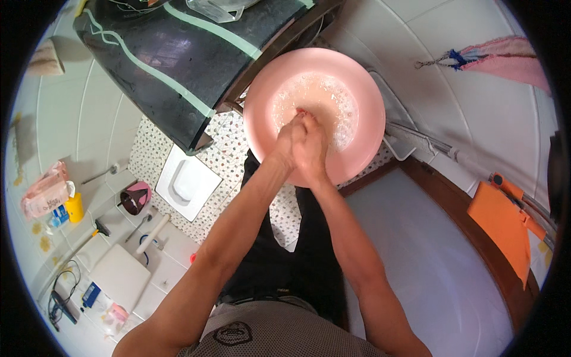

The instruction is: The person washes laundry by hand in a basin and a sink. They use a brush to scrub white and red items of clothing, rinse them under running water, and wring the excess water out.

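My left hand (287, 139) and my right hand (313, 145) are pressed together over the near side of a pink plastic basin (370, 111). Cloudy, soapy water (319, 100) fills the basin's middle, with foam (345, 120) gathered along its right and far sides. At my fingertips a small reddish bit (301, 110) shows. Whether it is a held thing or part of the fingers, I cannot tell. The fingers overlap and their inner sides are hidden.
Left of the basin juts a dark countertop (209, 67) with pale green tape. A white squat toilet (187, 183) is set in the pebble-patterned floor (151, 138). A brown-framed door (415, 250) stands at right, near an orange dustpan (499, 227). A pink towel (504, 60) hangs on the wall.
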Demonstrator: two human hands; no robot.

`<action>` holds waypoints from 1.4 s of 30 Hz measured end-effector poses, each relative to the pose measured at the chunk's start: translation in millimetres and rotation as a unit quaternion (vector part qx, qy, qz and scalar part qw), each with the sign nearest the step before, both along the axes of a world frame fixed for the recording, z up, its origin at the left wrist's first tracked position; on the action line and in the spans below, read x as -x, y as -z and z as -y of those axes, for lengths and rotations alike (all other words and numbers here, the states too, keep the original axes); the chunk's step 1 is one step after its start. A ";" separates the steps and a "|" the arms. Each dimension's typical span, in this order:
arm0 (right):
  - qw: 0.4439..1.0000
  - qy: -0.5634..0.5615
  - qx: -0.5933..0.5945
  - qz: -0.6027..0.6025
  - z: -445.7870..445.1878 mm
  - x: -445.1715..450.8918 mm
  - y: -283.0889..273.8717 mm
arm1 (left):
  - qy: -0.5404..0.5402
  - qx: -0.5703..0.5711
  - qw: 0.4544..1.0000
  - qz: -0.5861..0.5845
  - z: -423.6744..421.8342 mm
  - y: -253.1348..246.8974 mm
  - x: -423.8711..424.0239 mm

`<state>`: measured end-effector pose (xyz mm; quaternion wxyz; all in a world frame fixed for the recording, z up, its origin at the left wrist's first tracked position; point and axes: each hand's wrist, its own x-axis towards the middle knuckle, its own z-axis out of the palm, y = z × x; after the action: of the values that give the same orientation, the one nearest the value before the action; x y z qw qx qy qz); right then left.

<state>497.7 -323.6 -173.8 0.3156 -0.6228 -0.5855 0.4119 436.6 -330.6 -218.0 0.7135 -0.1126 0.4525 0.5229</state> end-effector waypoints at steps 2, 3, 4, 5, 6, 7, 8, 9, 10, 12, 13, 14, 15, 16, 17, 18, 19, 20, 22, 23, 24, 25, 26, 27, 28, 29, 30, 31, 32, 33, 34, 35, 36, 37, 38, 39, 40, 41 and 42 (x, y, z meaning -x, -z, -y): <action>0.990 0.036 0.129 -0.044 -23.4 -12.4 9.3 | 0.095 0.063 0.991 -0.070 -1.8 -39.8 -3.6; 0.990 0.048 0.132 -0.021 -34.9 -16.3 15.9 | 0.140 0.090 0.981 -0.103 -5.0 -48.0 -4.2; 0.989 0.055 0.137 0.003 -42.3 -20.1 24.0 | 0.131 0.082 0.984 -0.089 -4.6 -44.1 -3.6; 0.988 0.062 0.142 0.027 -47.7 -25.2 31.2 | 0.148 0.075 0.981 -0.096 -1.4 -41.1 -6.3; 0.992 0.048 0.105 0.056 -50.4 -34.8 46.5 | 0.168 0.068 0.978 -0.103 -2.6 -45.9 -8.7; 0.994 0.038 0.065 0.084 -53.6 -46.1 65.4 | 0.190 0.058 0.973 -0.113 -5.5 -49.2 -9.7; 0.993 0.026 0.027 0.112 -55.6 -53.8 74.8 | 0.160 0.016 0.981 -0.105 -0.3 -41.1 -10.3; 0.990 0.021 0.001 0.139 -57.8 -57.7 73.8 | 0.174 0.062 0.976 -0.116 1.1 -38.7 -5.3; 0.985 0.018 -0.024 0.169 -60.1 -63.3 67.6 | 0.188 0.107 0.968 -0.125 3.1 -37.1 0.5; 0.970 -0.001 -0.084 0.228 -60.9 -61.9 55.5 | 0.192 0.166 0.955 -0.151 12.1 -28.5 10.2; 0.958 -0.021 -0.086 0.273 -59.2 -55.5 47.5 | 0.175 0.186 0.957 -0.137 12.8 -29.1 10.9; 0.943 -0.040 -0.087 0.318 -55.6 -47.6 39.5 | 0.158 0.206 0.958 -0.123 13.2 -29.5 11.1; 0.927 -0.060 -0.089 0.359 -50.0 -39.1 33.4 | 0.139 0.227 0.958 -0.110 14.2 -31.0 12.1; 0.909 -0.101 -0.133 0.381 -42.3 -32.6 33.5 | 0.122 0.150 0.980 -0.049 17.6 -25.4 12.7; 0.923 -0.159 -0.090 0.338 -34.0 -24.8 33.6 | 0.073 0.120 0.990 -0.026 17.7 -18.6 12.4; 0.930 -0.219 -0.048 0.293 -26.8 -16.1 33.1 | 0.021 0.089 0.996 -0.002 13.0 -14.6 10.1; 0.929 -0.275 -0.003 0.247 -21.6 -11.6 30.8 | -0.027 0.059 0.998 0.025 5.8 -21.9 5.8; 0.948 -0.254 0.026 0.192 -18.8 -9.2 28.8 | -0.039 0.111 0.993 0.026 1.1 -30.4 9.6; 0.971 -0.211 0.080 0.076 -17.7 0.1 15.3 | -0.043 0.095 0.994 0.033 5.6 -25.7 20.0; 0.981 -0.183 0.032 0.062 -15.2 2.9 6.6 | -0.045 0.087 0.995 0.035 8.3 -21.5 25.8; 0.987 -0.155 -0.014 0.050 -11.1 3.3 -10.0 | -0.033 0.026 0.997 0.061 8.2 -31.7 29.0; 0.989 -0.128 -0.061 0.037 -4.9 5.0 -21.9 | -0.023 0.046 0.995 0.082 6.0 -35.8 30.6; 0.993 -0.095 -0.066 -0.035 3.4 9.5 -27.6 | -0.012 0.066 0.992 0.104 1.9 -37.7 31.9; 0.993 -0.101 -0.059 -0.029 6.7 8.3 -28.3 | 0.000 0.085 0.988 0.128 -3.8 -38.7 33.9; 0.992 -0.108 -0.052 -0.027 9.9 8.3 -27.4 | 0.055 -0.064 0.969 0.232 2.5 -21.7 42.4; 0.992 -0.115 -0.045 -0.024 13.4 8.3 -27.9 | 0.054 -0.075 0.965 0.247 9.1 -4.3 45.2; 0.992 -0.109 -0.029 -0.053 18.8 8.1 -31.1 | 0.053 -0.056 0.967 0.244 10.6 -4.1 42.6; 0.993 -0.097 -0.045 -0.042 18.7 8.4 -31.5 | 0.055 -0.037 0.970 0.233 9.7 -3.1 40.6; 0.994 -0.085 -0.062 -0.032 18.2 8.8 -31.6 | 0.060 -0.018 0.974 0.219 8.4 -1.7 39.4; 0.994 -0.075 -0.079 -0.022 17.2 10.0 -30.9 | 0.062 0.008 0.980 0.190 8.5 0.0 36.0; 0.996 -0.052 -0.067 -0.019 16.3 8.5 -20.3 | 0.059 0.042 0.986 0.150 8.5 -1.9 27.6; 0.998 -0.029 -0.055 -0.017 11.8 4.8 -0.3 | 0.053 0.082 0.990 0.101 8.6 -3.7 16.7; 0.999 -0.002 -0.046 -0.013 -1.9 0.9 16.0 | 0.059 0.125 0.989 0.047 4.9 -13.0 4.2; 0.990 0.075 0.059 -0.108 -16.8 -1.1 21.8 | 0.070 0.151 0.986 -0.001 0.7 -24.2 -3.3; 0.954 0.156 0.163 -0.197 -25.6 -6.4 25.0 | 0.078 0.176 0.979 -0.061 -4.7 -43.9 -10.0; 0.963 0.145 0.142 -0.177 -34.2 -11.5 34.0 | 0.107 0.142 0.982 -0.062 -7.4 -38.9 -7.4; 0.971 0.132 0.123 -0.158 -36.6 -17.0 45.3 | 0.134 0.109 0.983 -0.064 -7.8 -30.8 -2.3; 0.978 0.120 0.104 -0.138 -38.5 -25.1 55.8 | 0.160 0.077 0.982 -0.065 -7.0 -23.2 -0.1; 0.983 0.126 0.082 -0.102 -39.7 -31.7 59.7 | 0.129 0.074 0.974 -0.173 -14.2 -37.4 -10.9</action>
<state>529.4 -283.9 -233.5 0.3709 -0.6698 -0.4314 0.4772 447.4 -316.4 -180.6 0.6757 -0.0135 0.6173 0.4028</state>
